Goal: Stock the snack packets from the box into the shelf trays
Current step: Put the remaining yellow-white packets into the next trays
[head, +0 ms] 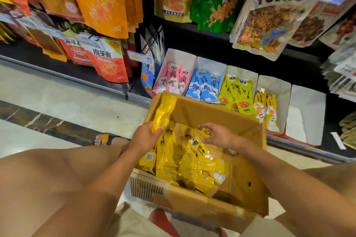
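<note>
Slippage risk — left hand (148, 137) grips bundle of yellow packets (163, 111) by lower end; slick film may fan out. Right hand (221, 136) pinches one packet (205, 132) in box (212, 113); trays (275, 82) beyond both hands — similar yellows invite mis-sorting.

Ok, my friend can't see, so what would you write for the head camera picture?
A person's left hand grips a bunch of yellow packets at the edge of an open cardboard box holding more yellow packets, while the right hand pinches one packet inside. Behind, white shelf trays hold pink, blue and yellow packets; the rightmost tray looks empty.
</note>
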Motion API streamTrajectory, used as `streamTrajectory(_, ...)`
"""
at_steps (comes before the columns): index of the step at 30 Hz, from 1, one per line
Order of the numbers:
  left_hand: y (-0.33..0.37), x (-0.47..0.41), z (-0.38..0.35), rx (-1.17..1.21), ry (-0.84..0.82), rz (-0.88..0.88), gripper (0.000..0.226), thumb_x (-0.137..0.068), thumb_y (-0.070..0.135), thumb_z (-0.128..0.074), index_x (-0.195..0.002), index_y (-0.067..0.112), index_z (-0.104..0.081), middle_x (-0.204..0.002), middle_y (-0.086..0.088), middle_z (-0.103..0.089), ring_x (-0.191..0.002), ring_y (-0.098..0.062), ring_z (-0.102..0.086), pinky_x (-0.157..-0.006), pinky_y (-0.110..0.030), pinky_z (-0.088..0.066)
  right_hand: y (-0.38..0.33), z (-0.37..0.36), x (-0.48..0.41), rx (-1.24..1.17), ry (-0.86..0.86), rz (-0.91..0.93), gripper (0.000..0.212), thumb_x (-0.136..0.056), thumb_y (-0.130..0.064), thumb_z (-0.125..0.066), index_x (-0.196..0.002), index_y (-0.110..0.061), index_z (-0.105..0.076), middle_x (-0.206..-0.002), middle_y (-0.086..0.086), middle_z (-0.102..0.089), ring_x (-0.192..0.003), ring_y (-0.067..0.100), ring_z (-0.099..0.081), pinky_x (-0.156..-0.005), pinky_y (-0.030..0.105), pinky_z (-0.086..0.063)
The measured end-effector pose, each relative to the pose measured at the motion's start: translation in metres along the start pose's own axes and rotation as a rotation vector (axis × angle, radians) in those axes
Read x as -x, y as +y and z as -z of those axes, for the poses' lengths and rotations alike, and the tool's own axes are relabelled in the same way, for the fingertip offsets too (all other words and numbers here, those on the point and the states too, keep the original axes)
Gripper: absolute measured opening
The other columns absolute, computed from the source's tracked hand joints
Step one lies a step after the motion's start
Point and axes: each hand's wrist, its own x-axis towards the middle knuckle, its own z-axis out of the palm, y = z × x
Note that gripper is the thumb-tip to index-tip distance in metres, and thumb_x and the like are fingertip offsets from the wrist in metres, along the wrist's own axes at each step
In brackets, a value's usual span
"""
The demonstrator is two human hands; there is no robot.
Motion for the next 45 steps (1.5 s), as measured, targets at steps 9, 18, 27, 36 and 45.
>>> streamTrajectory(9, -0.04, -0.01, 0.01, -0.103, 0.263, 0.046, 0.04, -0.099, 0.059, -0.054, -0.119, 0.027, -0.069, -0.104, -0.004, -0.075, -0.096, -0.029, -0.069, -0.075, -0.038, -0.053, 0.033, -0.099, -0.03, -0.036, -0.235, -0.096, 0.063, -0.091, -0.029, -0.072, -0.146, -0.02, -0.044, -0.147, 0.008, -0.05, -0.131, 0.022, -0.052, -0.089, 0.022, -0.042)
streamTrajectory(18, -0.048, -0.017, -0.002, 0.034, 0.371, 0.131, 0.029, -0.097, 0.06, -0.055, -0.11, 0.034, -0.057, -0.102, 0.006, -0.07, -0.095, -0.022, -0.067, -0.084, -0.048, -0.056, 0.011, -0.157, -0.088, -0.251, -0.245, -0.224, 0.063, -0.088, -0.028, -0.075, -0.143, -0.018, -0.046, -0.125, 0.014, -0.062, -0.112, 0.028, -0.062, -0.094, 0.038, -0.052)
streamTrajectory(27, -0.045, -0.024, -0.007, 0.038, 0.312, 0.219, 0.031, -0.101, 0.049, -0.056, -0.117, 0.023, -0.059, -0.097, 0.01, -0.066, -0.087, -0.013, -0.06, -0.079, -0.029, -0.043, -0.003, -0.198, -0.139, -0.672, -0.188, -0.499, 0.084, -0.091, -0.014, -0.07, -0.157, -0.024, -0.02, -0.143, 0.014, -0.049, -0.102, 0.03, -0.066, -0.078, 0.041, -0.057)
streamTrajectory(36, -0.044, -0.025, -0.008, 0.013, 0.29, 0.259, 0.032, -0.101, 0.05, -0.055, -0.119, 0.023, -0.058, -0.083, 0.022, -0.055, -0.08, 0.003, -0.054, -0.075, -0.032, -0.045, -0.01, -0.211, -0.17, -0.924, -0.199, -0.657, 0.073, -0.091, -0.013, -0.071, -0.149, -0.02, -0.027, -0.127, 0.015, -0.059, -0.109, 0.029, -0.065, -0.075, 0.037, -0.058)
streamTrajectory(45, -0.044, -0.027, -0.006, -0.013, 0.269, 0.269, 0.033, -0.101, 0.053, -0.053, -0.121, 0.027, -0.058, -0.088, 0.018, -0.06, -0.074, 0.004, -0.051, -0.076, -0.029, -0.042, -0.014, -0.217, -0.176, -0.794, -0.002, -0.699, 0.053, -0.089, -0.035, -0.073, -0.129, -0.006, -0.055, -0.094, 0.011, -0.069, -0.093, 0.029, -0.069, -0.091, 0.043, -0.057)
